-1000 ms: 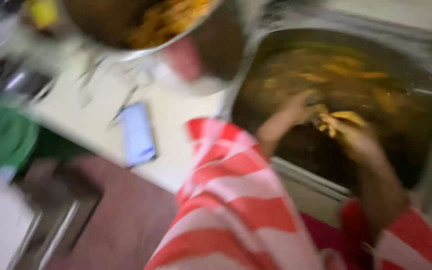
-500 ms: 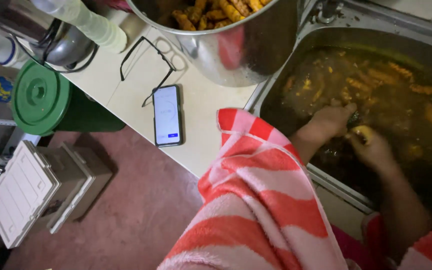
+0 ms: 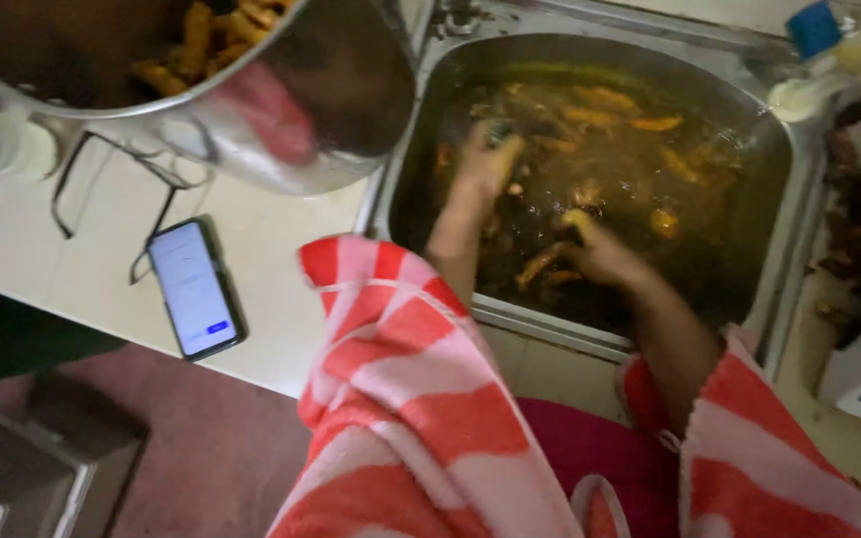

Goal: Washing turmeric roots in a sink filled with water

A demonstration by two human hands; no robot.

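Reaching into a sink [image 3: 779, 214] of brown murky water, both hands work among orange-yellow pieces [image 3: 605, 100]; the left hand [image 3: 485, 164] lies palm down with its fingers [image 3: 500, 149] curled close together over something small and pale, though what they grip cannot be told through the blur; the right hand [image 3: 600, 254] sits nearer the body, its fingers bent inward toward a long piece [image 3: 540, 264] just at their tips, and whether they pinch it or only touch it cannot be told; more pieces float beyond both hands, toward the far wall of the sink, and one rounder piece [image 3: 665, 221] lies just right of the right hand; both forearms run back out of the water into sleeves [image 3: 401, 369] striped red and pink; left of the left hand, past the sink's rim, a big steel pot [image 3: 331, 110] stands on a pale counter [image 3: 102, 259], tilted in view and holding more of the same pieces; nearer than the pot, well left of the hands, a phone [image 3: 194, 289] lies flat with its screen lit, and a pair of glasses [image 3: 142, 194] rests just beyond it, by the pot's base; right of the right hand, past the sink's far rim, a bottle with a blue cap [image 3: 814, 28] stands at the corner.
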